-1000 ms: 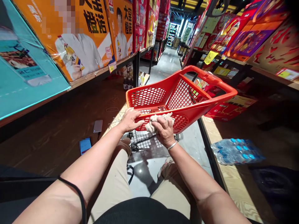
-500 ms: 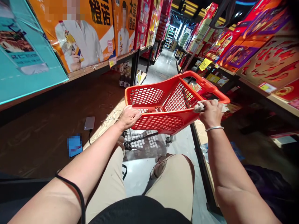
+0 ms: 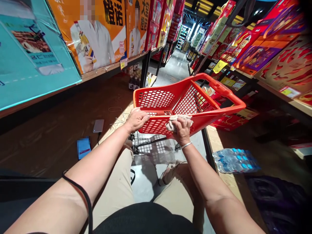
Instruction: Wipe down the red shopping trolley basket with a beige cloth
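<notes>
A red plastic shopping cart (image 3: 202, 117) stands in front of me, its handle to the right and its mesh basket showing nothing inside. My left hand (image 3: 136, 121) is closed over the near left corner of the basket rim. With my right hand (image 3: 182, 131) I press a whitish cloth (image 3: 172, 123) against the near side of the basket, just below the rim. The fingers of that hand are bent around the cloth. Part of the cloth is hidden under them.
Shelves with orange cartons (image 3: 95, 39) and a turquoise carton (image 3: 36, 58) line the left. Red gift boxes (image 3: 237, 42) fill the right shelves. A pack of water bottles (image 3: 236, 160) lies low on the right. A power bank (image 3: 98, 125) and a blue item (image 3: 84, 148) lie low left.
My right hand, with the cloth, has moved left from the handle end of the cart to the middle of the near side. My left hand stays on the rim corner.
</notes>
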### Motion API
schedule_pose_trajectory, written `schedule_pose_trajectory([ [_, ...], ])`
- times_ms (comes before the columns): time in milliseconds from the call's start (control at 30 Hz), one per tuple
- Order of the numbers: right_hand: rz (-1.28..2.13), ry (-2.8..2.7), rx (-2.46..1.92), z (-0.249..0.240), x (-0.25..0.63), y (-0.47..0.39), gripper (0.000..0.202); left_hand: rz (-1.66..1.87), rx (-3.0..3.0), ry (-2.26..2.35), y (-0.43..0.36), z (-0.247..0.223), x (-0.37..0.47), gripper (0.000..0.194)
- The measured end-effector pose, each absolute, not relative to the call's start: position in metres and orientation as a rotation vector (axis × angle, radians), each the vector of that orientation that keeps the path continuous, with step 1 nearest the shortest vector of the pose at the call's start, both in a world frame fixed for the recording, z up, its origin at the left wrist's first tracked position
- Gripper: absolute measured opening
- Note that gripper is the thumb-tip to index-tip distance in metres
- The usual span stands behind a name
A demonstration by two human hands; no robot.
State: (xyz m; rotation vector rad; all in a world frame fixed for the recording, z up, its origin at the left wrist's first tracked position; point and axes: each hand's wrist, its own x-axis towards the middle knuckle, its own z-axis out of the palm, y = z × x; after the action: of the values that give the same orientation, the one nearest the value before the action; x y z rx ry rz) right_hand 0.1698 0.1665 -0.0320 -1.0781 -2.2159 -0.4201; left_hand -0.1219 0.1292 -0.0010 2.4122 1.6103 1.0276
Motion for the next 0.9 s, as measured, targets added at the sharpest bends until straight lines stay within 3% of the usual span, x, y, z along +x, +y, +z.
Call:
schedule_pose_trajectory([
  [200,-0.341,-2.509,-1.294,-0.102,0.175,0.162,0.031,1.097,2.38,1.609,0.137,-0.008,-0.124,0.054],
  [333,-0.227,-2.743,-1.254,-0.124,0.176,0.156,0.031,1.124,2.359,1.631,0.141,-0.013,-0.126,0.055],
  [433,-0.224,-2.704,-1.147,-0.118,0.18,0.157,0.03,1.109,2.352,1.64,0.139,-0.013,-0.128,0.056],
  [700,-0.542,-1.927,-1.069,-0.057,0.191,0.175,0.021,1.041,2.371,1.627,0.13,-0.007,-0.134,0.05],
  [900,-0.457,-2.209,-1.17,-0.088,0.178,0.161,0.032,1.027,2.402,1.676,0.131,-0.011,-0.139,0.042],
])
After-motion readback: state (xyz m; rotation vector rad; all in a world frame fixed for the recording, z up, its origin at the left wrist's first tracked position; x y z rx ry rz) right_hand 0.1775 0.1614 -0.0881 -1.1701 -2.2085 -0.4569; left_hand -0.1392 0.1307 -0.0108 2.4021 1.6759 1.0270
